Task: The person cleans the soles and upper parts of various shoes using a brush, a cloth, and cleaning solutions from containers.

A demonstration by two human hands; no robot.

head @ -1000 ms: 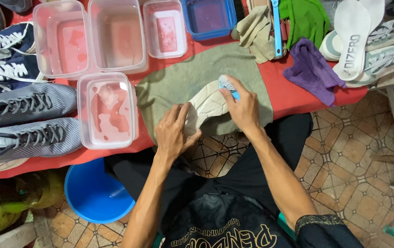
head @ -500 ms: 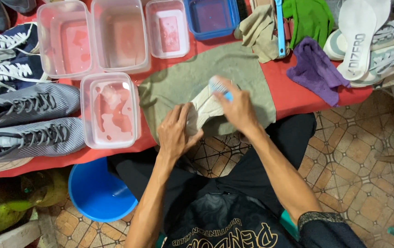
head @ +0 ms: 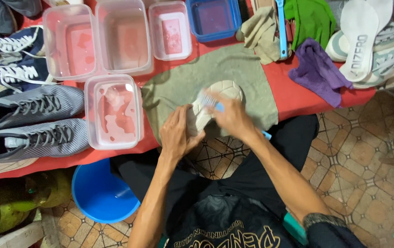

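A pale shoe insole (head: 223,91) lies on an olive-green cloth (head: 181,87) spread over the red table. My left hand (head: 178,131) presses down on the insole's near end, fingers spread. My right hand (head: 231,117) grips a light-blue brush (head: 207,101), whose bristle head rests on the middle of the insole; the handle's tip shows behind my wrist.
Several clear plastic tubs (head: 114,110) and a blue tub (head: 213,18) hold water at the left and back. Grey and navy sneakers (head: 31,124) lie at far left. A purple cloth (head: 318,71), green cloth, white insoles and shoes sit at right. A blue bucket (head: 103,193) stands under the table.
My right hand has drawn the brush along the insole toward me, from its far tip to its middle. The left hand has stayed on the near end.
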